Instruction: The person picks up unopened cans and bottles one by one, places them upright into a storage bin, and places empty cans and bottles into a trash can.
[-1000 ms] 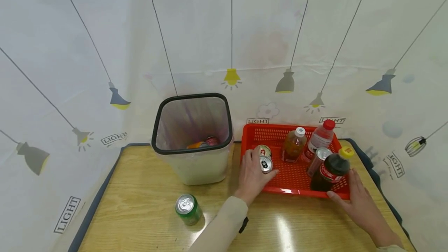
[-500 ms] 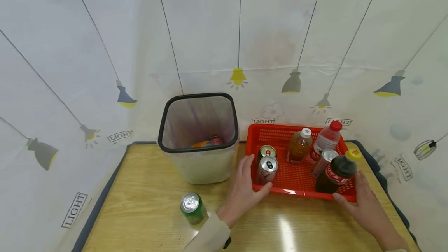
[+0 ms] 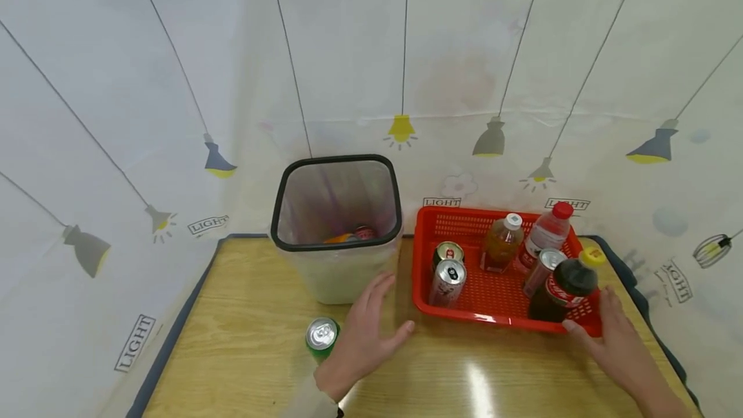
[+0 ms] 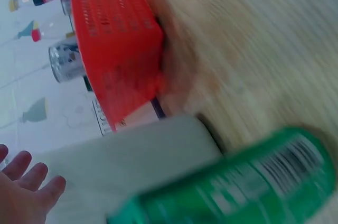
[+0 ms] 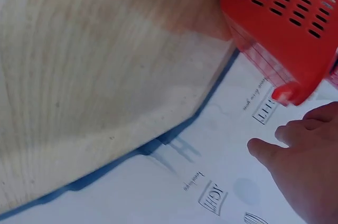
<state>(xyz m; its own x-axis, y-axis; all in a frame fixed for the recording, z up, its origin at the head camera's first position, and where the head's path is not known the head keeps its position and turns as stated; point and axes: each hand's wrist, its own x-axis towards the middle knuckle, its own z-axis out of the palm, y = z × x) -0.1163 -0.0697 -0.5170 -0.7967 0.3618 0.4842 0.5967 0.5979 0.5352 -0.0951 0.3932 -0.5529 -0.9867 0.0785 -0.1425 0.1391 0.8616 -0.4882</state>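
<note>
My left hand (image 3: 361, 340) is spread with nothing in it, over the table just right of a green can (image 3: 321, 335) and partly overlapping it. In the left wrist view the green can (image 4: 237, 192) looms large, apart from the fingers. My right hand (image 3: 624, 347) lies at the front right corner of a red plastic basket (image 3: 493, 319), thumb by the front rim and fingers extended along the side. In the basket, a cola bottle (image 3: 563, 292) with a yellow cap stands closest to that hand. Two cans, one a silver can (image 3: 449, 282), stand at its left end.
Left of the basket stands a trash bin (image 3: 342, 276) with a black rim and some items inside. The basket also holds an amber drink bottle (image 3: 501, 247), a red-capped bottle (image 3: 545, 234) and a slim can (image 3: 542, 271). A printed cloth wall (image 3: 348, 50) rises behind the table.
My left hand has let go of the silver can, now standing in the basket, and moved left towards the green can. My right hand stays at the basket's corner. The head view has shifted slightly.
</note>
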